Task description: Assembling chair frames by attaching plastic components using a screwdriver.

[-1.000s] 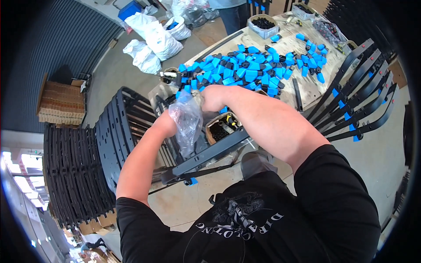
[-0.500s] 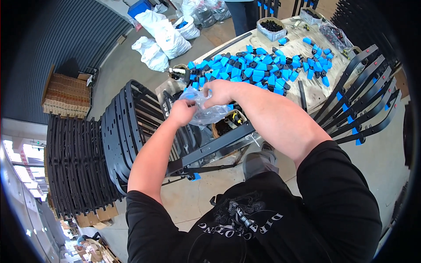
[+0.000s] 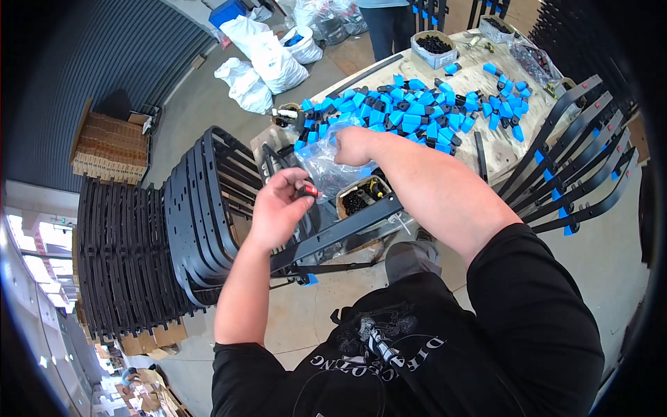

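Observation:
A small red-and-black part (image 3: 310,191) sits between the thumb and fingers of my left hand (image 3: 274,212), closed on it above the table's near left corner. My right hand (image 3: 356,146) is closed on a clear plastic bag (image 3: 321,160), whose loose film spreads left and down from my fingers. Just beyond the bag lies a wide heap of blue-and-black plastic pieces (image 3: 410,111). Below my right hand stands an open box of black parts (image 3: 356,200) with a yellow-and-black tool on it. A long black metal bar (image 3: 347,229) runs in front of that box.
Stacked black metal frames (image 3: 198,208) stand to the left, and curved black tubes (image 3: 577,153) jut out on the right. Boxes of black parts (image 3: 435,47) sit at the wooden table's (image 3: 497,149) far side. Another person (image 3: 386,31) stands behind it, near white sacks (image 3: 267,59).
My left hand has come away from the bag, down and toward me, with the red-and-black part now showing in it. My right hand still holds the bag.

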Demonstrator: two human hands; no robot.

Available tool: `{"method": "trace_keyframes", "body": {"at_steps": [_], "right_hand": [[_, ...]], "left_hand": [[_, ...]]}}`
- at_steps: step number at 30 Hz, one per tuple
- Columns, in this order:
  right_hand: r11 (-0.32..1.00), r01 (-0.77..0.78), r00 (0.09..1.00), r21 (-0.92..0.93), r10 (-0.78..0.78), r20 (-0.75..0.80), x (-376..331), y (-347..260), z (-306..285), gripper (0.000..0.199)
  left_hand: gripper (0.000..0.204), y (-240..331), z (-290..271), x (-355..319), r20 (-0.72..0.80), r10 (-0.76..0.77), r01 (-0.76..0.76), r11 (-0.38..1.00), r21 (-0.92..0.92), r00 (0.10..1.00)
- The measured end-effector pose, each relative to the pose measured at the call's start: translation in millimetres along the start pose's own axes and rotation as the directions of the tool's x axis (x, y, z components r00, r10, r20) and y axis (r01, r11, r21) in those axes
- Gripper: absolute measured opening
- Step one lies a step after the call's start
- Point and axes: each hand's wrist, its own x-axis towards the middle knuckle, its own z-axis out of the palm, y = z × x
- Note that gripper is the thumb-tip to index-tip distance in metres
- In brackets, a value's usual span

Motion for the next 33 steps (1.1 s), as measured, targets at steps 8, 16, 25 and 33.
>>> {"method": "trace_keyframes", "body": {"at_steps": [8, 16, 25, 33], "right_hand": [[1.0, 0.027, 0.998, -0.014, -0.027, 0.062, -6.2, -2.2, -4.0, 0.053], [1.0, 0.024, 0.999, -0.019, -0.023, 0.037, 2.7, 3.2, 5.0, 0.045], [1.0, 0.015, 0.998, -0.02, -0.014, 0.064, 1.9, 3.3, 3.0, 0.046], [0.999, 0.034, 0.996, -0.031, -0.031, 0.084, -0.9, -0.5, 0.7, 0.045]], "left_hand": [[0.025, 6.0, 39.0, -65.3, -0.133, 0.34, -0.271, 0.889, 0.37, 0.931], [0.018, 0.7, 58.5, -82.2, -0.28, 0.411, -0.142, 0.744, 0.653, 0.868], [0.018, 9.6, 49.3, -85.0, -0.15, 0.464, -0.189, 0.606, 0.773, 0.873], [0.026, 4.9, 54.6, -87.9, 0.016, 0.535, -0.276, 0.409, 0.87, 0.844]]}}
